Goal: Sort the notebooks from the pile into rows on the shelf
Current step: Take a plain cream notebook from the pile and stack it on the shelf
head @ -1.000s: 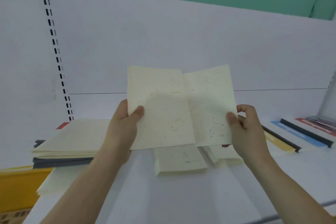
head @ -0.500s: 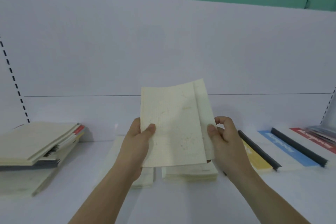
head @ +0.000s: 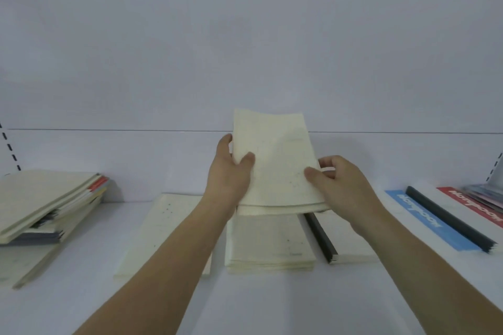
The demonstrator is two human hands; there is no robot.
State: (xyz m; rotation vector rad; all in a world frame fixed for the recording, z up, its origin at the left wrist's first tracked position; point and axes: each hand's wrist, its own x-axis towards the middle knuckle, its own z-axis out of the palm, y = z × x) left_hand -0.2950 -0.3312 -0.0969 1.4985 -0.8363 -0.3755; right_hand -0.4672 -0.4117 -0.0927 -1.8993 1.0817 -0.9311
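Note:
I hold a thin cream notebook [head: 275,160] closed and tilted above the white shelf [head: 272,304]. My left hand [head: 231,171] grips its left edge with the thumb on the cover. My right hand [head: 340,185] pinches its right lower edge. Directly under it lies a stack of cream notebooks [head: 269,245]. Another cream notebook [head: 160,228] lies flat to the left, partly hidden by my left forearm. The mixed pile [head: 46,204] of notebooks sits at the far left.
To the right lie a white notebook with a black spine [head: 321,236], a blue-banded one [head: 430,220] with a black spine, and a red-banded one [head: 476,207]. The shelf's white back panel [head: 245,49] rises behind.
The two spread notebooks or covers have come together into one closed bundle. The bundle has moved lower and to the right, over the cream stack. The view has swung right.

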